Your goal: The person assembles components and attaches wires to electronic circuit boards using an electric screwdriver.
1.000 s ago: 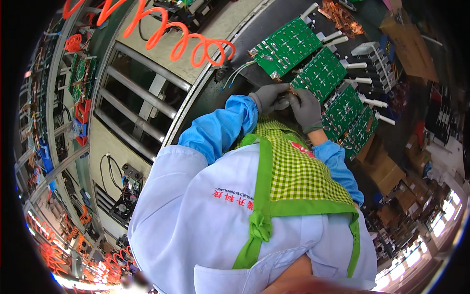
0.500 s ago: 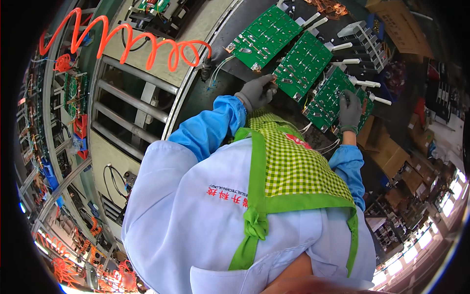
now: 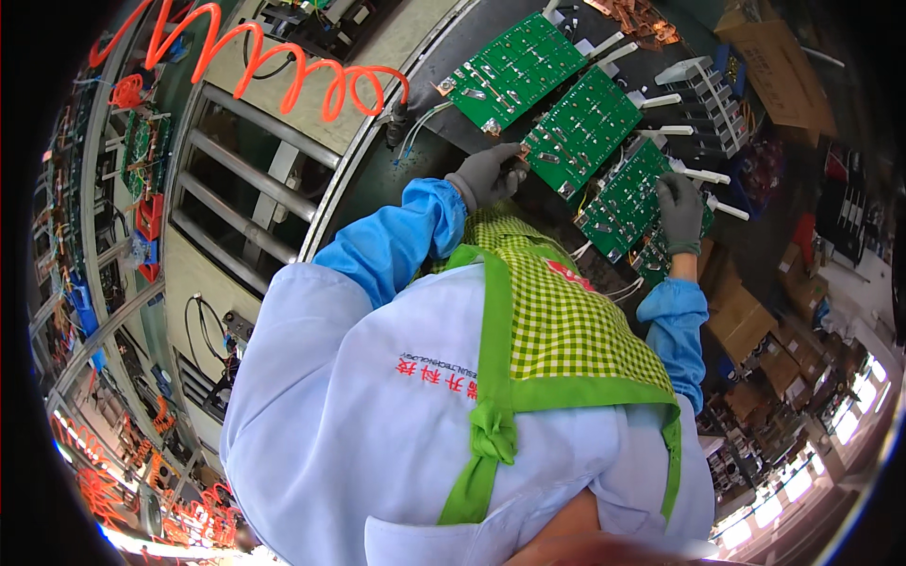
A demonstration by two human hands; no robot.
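My left hand (image 3: 486, 177), in a grey glove, has its finger and thumb closed at the near left corner of the middle green circuit board (image 3: 582, 130), by a small copper tab. My right hand (image 3: 680, 215), gloved alike, is bent over the right part of a nearer circuit board (image 3: 623, 200). Its fingertips are drawn together on the board; whatever they pinch is too small to make out. Another circuit board (image 3: 653, 257) shows partly under that hand. Farther left lies a third large circuit board (image 3: 514, 71), with pale leads at its near left corner.
White strips (image 3: 703, 176) stick out past the boards' right edges. Beyond them stand a finned grey metal part (image 3: 706, 104) and a cardboard box (image 3: 774, 71). Copper pieces (image 3: 640, 21) lie at the far edge. A coiled orange air hose (image 3: 293, 80) hangs at left above metal rollers (image 3: 250, 184).
My right hand has shifted slightly to the right relative to the nearer board, uncovering more of it. My left hand stays at the middle board's corner. The whole view has shifted a little.
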